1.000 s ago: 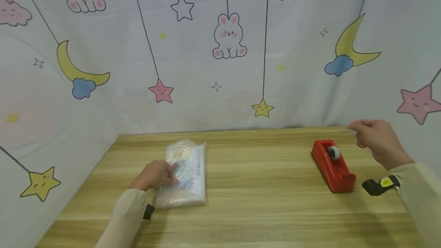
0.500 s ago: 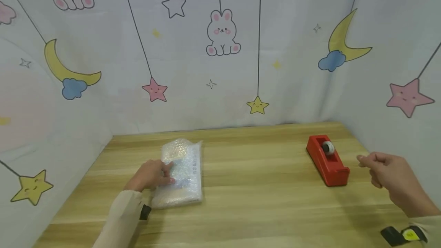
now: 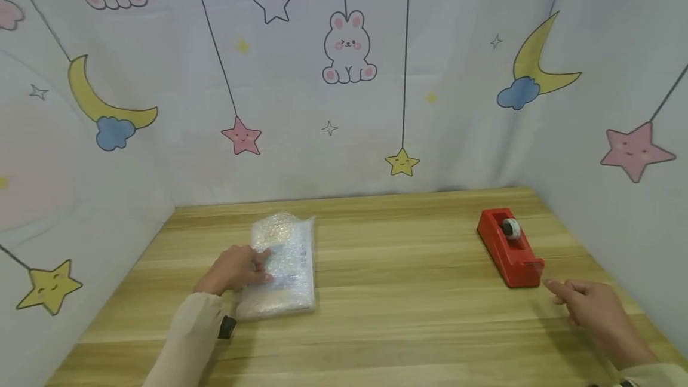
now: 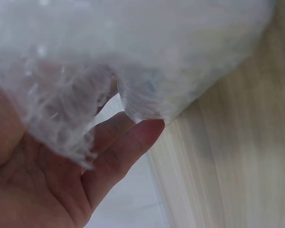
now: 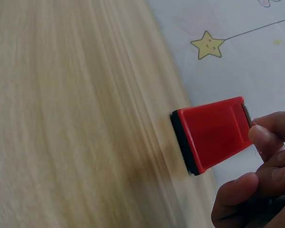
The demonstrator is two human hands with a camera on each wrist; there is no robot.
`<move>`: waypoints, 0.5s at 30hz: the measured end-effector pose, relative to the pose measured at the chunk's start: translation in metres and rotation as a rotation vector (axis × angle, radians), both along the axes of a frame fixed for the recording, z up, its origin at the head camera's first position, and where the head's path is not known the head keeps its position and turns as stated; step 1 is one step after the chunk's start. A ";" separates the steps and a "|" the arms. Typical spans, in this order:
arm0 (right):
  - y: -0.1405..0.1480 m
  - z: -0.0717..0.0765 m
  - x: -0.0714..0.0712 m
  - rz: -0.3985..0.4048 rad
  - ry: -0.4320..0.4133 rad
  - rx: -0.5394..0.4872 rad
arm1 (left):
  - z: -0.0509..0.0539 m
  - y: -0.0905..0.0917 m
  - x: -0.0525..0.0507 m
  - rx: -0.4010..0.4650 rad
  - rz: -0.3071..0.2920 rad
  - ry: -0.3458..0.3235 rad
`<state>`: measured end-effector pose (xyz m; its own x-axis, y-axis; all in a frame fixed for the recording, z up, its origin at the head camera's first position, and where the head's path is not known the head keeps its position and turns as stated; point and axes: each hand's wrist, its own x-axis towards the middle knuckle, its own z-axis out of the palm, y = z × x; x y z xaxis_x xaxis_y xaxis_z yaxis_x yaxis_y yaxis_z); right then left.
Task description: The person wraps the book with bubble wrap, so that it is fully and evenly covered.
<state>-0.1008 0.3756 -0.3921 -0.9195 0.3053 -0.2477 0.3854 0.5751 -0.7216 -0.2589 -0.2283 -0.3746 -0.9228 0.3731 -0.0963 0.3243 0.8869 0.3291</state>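
Note:
A flat package in bubble wrap (image 3: 292, 267), with faint printing along its right side, lies on the left of the table. My left hand (image 3: 231, 270) grips its left edge, thumb on top; in the left wrist view the fingers reach beneath the loose bubble wrap. At the right stands a red tape dispenser (image 3: 505, 255) with a roll of tape (image 3: 514, 229) in it. Just in front of its toothed blade (image 5: 246, 112), my right hand (image 3: 599, 318) pinches the end of the clear tape (image 3: 536, 265) between thumb and forefinger. The tape is thin and hard to make out.
The wood-grain table (image 3: 398, 315) has a bare stretch between package and dispenser. A white curtain (image 3: 301, 178) printed with stars, moons and rabbits encloses the back and both sides.
My right hand has come down and toward me, from beside the dispenser's back to just in front of its blade. The left hand stays on the package. The head view has shifted slightly.

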 end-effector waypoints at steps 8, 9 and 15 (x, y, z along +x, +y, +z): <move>-0.001 -0.007 -0.007 0.100 0.099 0.242 | -0.002 0.000 0.000 0.009 0.022 -0.008; -0.001 -0.007 -0.010 0.124 0.111 0.277 | -0.002 0.000 0.000 0.014 0.033 -0.013; 0.010 -0.002 -0.027 0.269 0.084 0.406 | -0.004 -0.002 0.001 0.031 0.035 -0.010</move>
<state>-0.1277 0.3855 -0.3941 -0.9906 0.1112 -0.0795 0.1350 0.8876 -0.4404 -0.2576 -0.2303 -0.3784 -0.9346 0.3431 -0.0942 0.2894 0.8870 0.3598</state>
